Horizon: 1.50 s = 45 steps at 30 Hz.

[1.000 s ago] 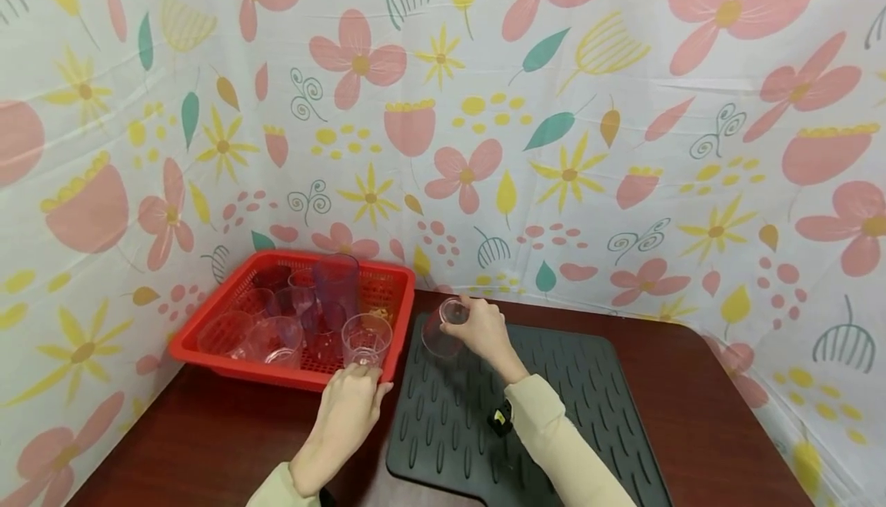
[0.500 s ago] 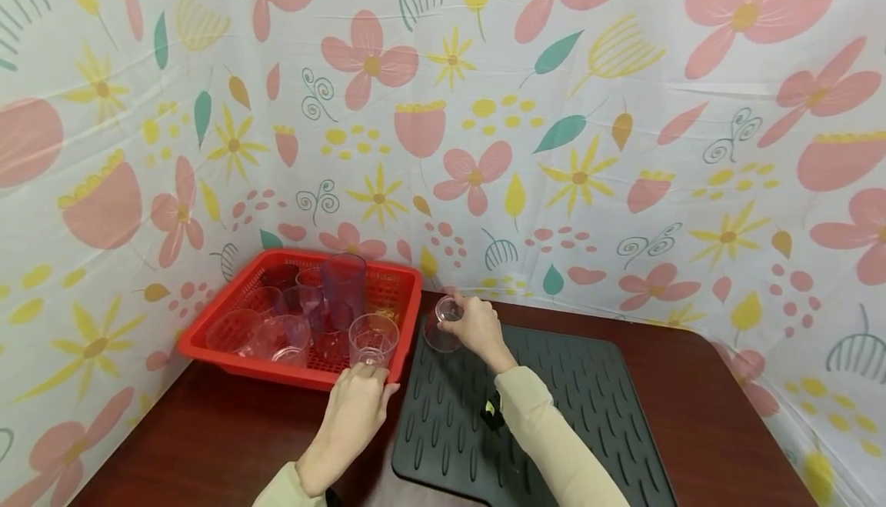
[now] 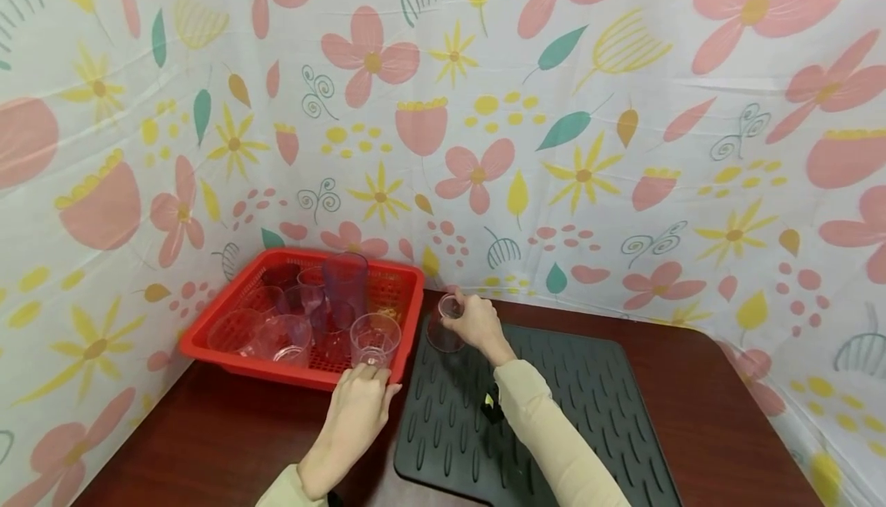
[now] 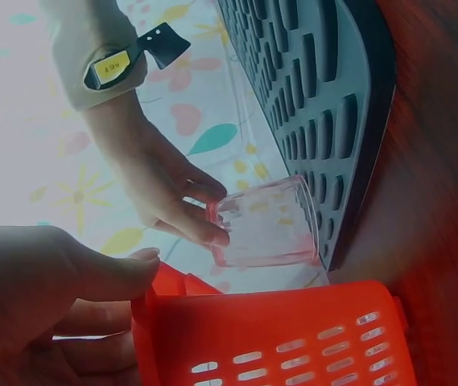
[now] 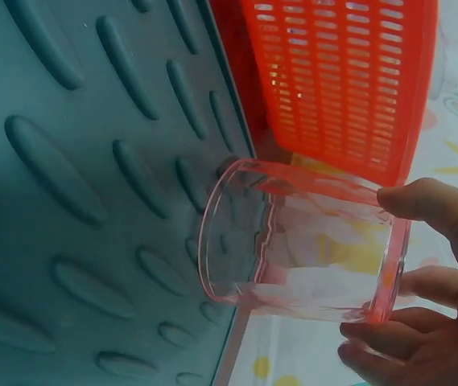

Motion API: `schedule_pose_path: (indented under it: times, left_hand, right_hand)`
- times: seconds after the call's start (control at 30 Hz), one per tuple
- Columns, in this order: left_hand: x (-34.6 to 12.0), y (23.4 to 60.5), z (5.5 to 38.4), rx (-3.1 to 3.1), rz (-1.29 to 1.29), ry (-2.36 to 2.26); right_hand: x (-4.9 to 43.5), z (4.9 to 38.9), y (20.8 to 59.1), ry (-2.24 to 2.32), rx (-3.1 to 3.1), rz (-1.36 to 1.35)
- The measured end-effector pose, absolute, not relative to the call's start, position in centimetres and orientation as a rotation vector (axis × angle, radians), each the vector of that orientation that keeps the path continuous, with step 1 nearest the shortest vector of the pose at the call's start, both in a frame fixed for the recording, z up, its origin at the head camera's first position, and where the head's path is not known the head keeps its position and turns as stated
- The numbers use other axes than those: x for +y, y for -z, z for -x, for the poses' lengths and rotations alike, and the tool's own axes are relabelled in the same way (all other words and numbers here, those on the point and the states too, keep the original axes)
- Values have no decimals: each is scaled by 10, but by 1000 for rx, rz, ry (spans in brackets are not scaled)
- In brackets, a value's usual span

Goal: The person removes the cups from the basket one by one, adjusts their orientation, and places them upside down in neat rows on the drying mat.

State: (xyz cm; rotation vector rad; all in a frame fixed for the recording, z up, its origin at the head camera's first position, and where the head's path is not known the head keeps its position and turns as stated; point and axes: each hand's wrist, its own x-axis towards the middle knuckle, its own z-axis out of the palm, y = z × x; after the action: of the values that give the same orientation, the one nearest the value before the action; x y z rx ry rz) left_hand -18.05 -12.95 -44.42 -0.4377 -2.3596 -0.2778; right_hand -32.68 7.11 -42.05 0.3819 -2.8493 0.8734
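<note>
My right hand (image 3: 481,326) pinches a clear drinking glass (image 5: 317,249) by its base, fingers and thumb spread round it. The glass is upside down, its rim right at the dark grey ridged mat (image 3: 567,384), near the mat's back left corner. My left hand (image 3: 360,407) grips the front rim of the red plastic basket (image 4: 285,338), thumb on the outer side and fingers reaching over; the fingertips are partly hidden. Just behind those fingers, inside the basket, a clear glass (image 3: 374,338) leans with its mouth up.
The basket also holds several clear glasses (image 3: 284,341) and a tall purple-tinted tumbler (image 3: 344,280). It stands left of the mat on a dark brown wooden table (image 3: 173,438). A floral cloth (image 3: 471,68) hangs close behind both.
My right hand has shifted slightly left and back with the glass, which now stands straighter over the mat. The left hand keeps its place at the basket. The head view has turned a little.
</note>
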Motion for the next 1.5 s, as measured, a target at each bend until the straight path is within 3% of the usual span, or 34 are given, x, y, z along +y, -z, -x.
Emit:
schedule_pose_path:
  times: [0.67, 1.03, 1.5]
  left_hand:
    - [-118, 442, 182, -2328, 449, 268]
    - [-116, 435, 185, -2321, 437, 255]
    - [-119, 434, 182, -2345, 453, 273]
  right_hand:
    - [89, 321, 422, -988, -2858, -467]
    - [137, 280, 416, -976, -2933, -457]
    - [188, 197, 433, -915, -3193, -527]
